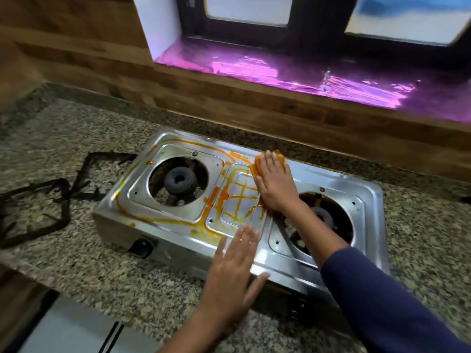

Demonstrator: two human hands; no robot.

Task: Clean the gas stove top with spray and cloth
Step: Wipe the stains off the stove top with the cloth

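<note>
While pressing flat on orange cloth [267, 161] at stove [331, 184] back edge, right hand [276, 184] hides most. 2 burners, 2 pan supports [35, 207] off left. Left hand [233, 273] open, blurred, front edge.

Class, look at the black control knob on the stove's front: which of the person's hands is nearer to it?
Left. The left hand lies flat on the stove's front edge, just right of the knob. The right hand presses the orange cloth at the back.

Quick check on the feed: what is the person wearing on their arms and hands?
The right arm wears a dark navy long sleeve ending partway up the forearm. The left forearm is bare in view. Both hands, left and right, are ungloved; a thin ring shows on a left finger.
</note>
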